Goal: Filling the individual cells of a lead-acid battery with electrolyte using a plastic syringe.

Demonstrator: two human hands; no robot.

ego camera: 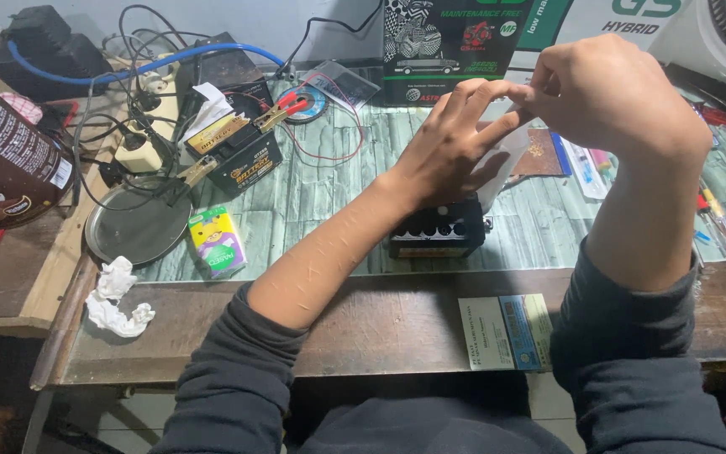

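Black battery (437,229) sits near the bench's front edge; left hand (451,143) rests spread above it, right hand (607,92) pinches a clear film strip (497,172).

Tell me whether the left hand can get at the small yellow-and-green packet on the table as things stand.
Probably yes. The left hand is up over the small black battery, its fingers meeting the right hand. The yellow-and-green packet lies flat further left, nothing on it, with bare table between.
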